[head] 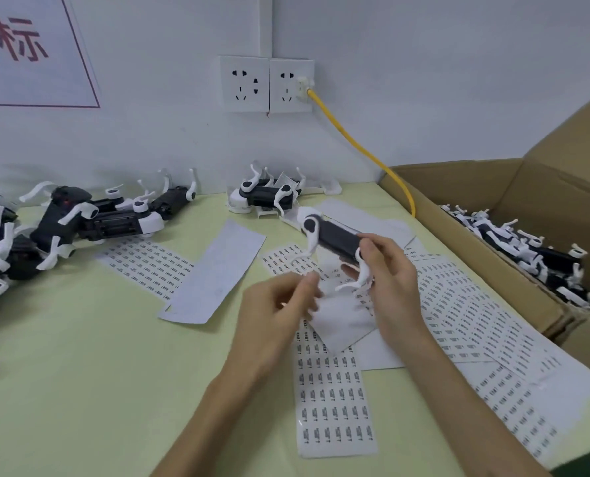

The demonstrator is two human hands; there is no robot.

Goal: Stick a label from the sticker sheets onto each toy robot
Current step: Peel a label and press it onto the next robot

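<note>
We see bright, even light, with only faint shadows on the pale green tabletop (pixel 80 356). Our left hand (pixel 273 315) is motion-blurred, and the frame edges bow.

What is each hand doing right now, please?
Left hand: fingertips drawn together; too blurred to tell if it holds anything.
Right hand: grips the toy robot.
</note>
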